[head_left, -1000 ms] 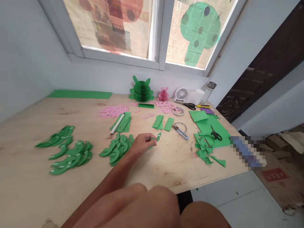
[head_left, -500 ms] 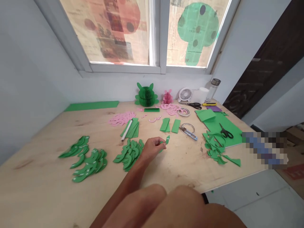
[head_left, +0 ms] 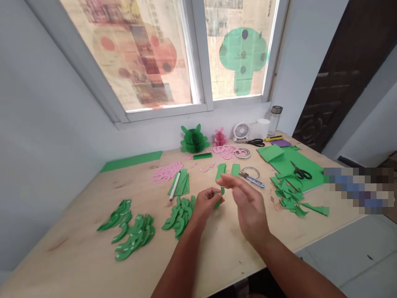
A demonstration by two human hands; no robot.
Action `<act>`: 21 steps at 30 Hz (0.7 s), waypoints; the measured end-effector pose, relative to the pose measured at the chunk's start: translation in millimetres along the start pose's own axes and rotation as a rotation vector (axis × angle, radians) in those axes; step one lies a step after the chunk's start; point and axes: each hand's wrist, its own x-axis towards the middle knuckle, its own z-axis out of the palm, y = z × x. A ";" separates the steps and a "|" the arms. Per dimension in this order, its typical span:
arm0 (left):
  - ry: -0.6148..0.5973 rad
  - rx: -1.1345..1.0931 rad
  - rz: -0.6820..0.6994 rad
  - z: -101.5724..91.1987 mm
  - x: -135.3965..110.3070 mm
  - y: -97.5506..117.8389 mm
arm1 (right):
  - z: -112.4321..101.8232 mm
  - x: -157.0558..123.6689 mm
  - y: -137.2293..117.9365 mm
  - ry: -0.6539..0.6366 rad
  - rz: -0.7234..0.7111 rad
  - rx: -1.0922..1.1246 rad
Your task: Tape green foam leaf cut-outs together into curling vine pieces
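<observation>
My left hand (head_left: 206,205) pinches a small curved piece of green paper (head_left: 218,202) between thumb and fingertips. Close on its right, my right hand (head_left: 249,209) is raised with its fingers stretched out, the tips hovering by the paper's upper end; nothing shows in it. Beside my left wrist lies a heap of curved green paper pieces (head_left: 180,215). Farther left are two more groups of green pieces (head_left: 136,236), several with small white strips on them. Beyond my hands lie green paper rectangles (head_left: 221,170) and a blue utility knife (head_left: 254,180) by a tape roll (head_left: 249,169).
A white pen (head_left: 174,186) rests on green rectangles. Pink cutouts (head_left: 169,171) lie behind it. At the back stand green (head_left: 194,140) and pink (head_left: 220,137) honeycomb paper figures, a fan (head_left: 241,130) and a bottle (head_left: 274,120). Black scissors (head_left: 300,170) and green scraps (head_left: 287,194) are at right.
My right hand has come up into view beside the left, fingers extended. My left hand keeps hold of the green paper piece. The camera view has tilted and shifted slightly.
</observation>
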 end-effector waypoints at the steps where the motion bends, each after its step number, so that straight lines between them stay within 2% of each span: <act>1: -0.013 -0.015 0.012 -0.4 -0.9 1.2 | -4.5 13.3 10.2 0.050 0.098 -0.030; 3: -0.025 -0.047 0.027 -1.4 -2.3 2.6 | -13.5 30.0 31.8 0.155 0.242 -0.070; 5: -0.023 -0.081 0.022 -2.2 -2.7 2.7 | -21.1 36.9 51.1 0.183 0.348 -0.122; 6: -0.022 -0.093 0.016 -2.2 -2.5 2.3 | -23.7 38.2 59.0 0.149 0.397 -0.132; 8: -0.026 -0.098 0.010 -1.5 -1.3 1.4 | -26.2 39.1 71.1 0.002 0.447 -0.129; 10: -0.028 -0.085 0.009 -0.1 0.0 0.3 | -25.9 39.5 80.4 -0.160 0.449 -0.096; 12: -0.032 -0.078 0.003 1.2 0.8 -0.7 | -24.9 40.9 88.8 -0.240 0.444 -0.063; 17: 0.006 -0.118 -0.070 -0.3 0.6 -4.2 | -29.3 49.1 104.6 -0.154 0.427 -0.141; 21: 0.062 -0.132 -0.127 -3.4 3.7 -9.2 | -32.8 55.7 109.2 -0.147 0.391 -0.233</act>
